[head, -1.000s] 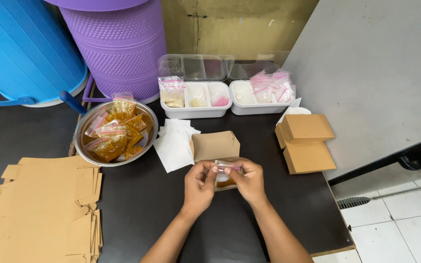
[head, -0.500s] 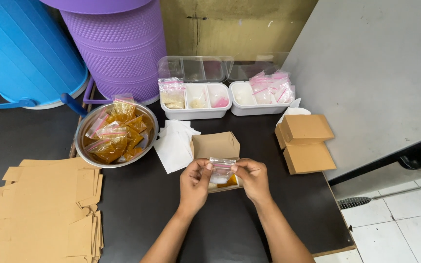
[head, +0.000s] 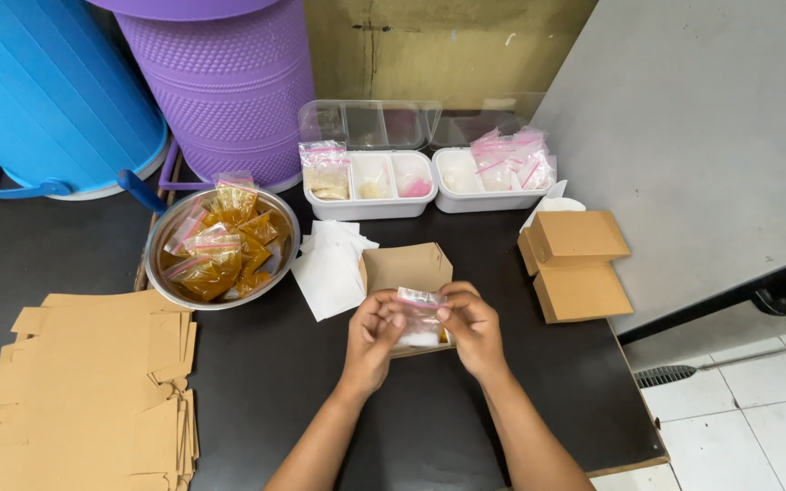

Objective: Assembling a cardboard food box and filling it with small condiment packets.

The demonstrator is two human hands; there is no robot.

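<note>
Both hands hold one small clear zip bag [head: 419,316] with white powder in it, just over an open brown cardboard box [head: 406,269] on the dark table [head: 275,391]. My left hand [head: 372,340] pinches the bag's left side and my right hand [head: 472,327] pinches its right side. The box's lid stands up behind the bag, and most of its inside is hidden by my fingers.
A steel bowl [head: 222,250] of orange-brown sachets sits at the left, white paper sheets [head: 331,268] beside it. Flat cardboard blanks [head: 93,382] lie front left. Two white trays [head: 370,182] of sachets stand at the back, closed brown boxes [head: 578,264] at the right, a purple bin [head: 229,82] and a blue bin behind.
The hands have brought the small bag slightly lower and closer to the open box, turning it flatter between the fingers. Nothing else on the table has moved.
</note>
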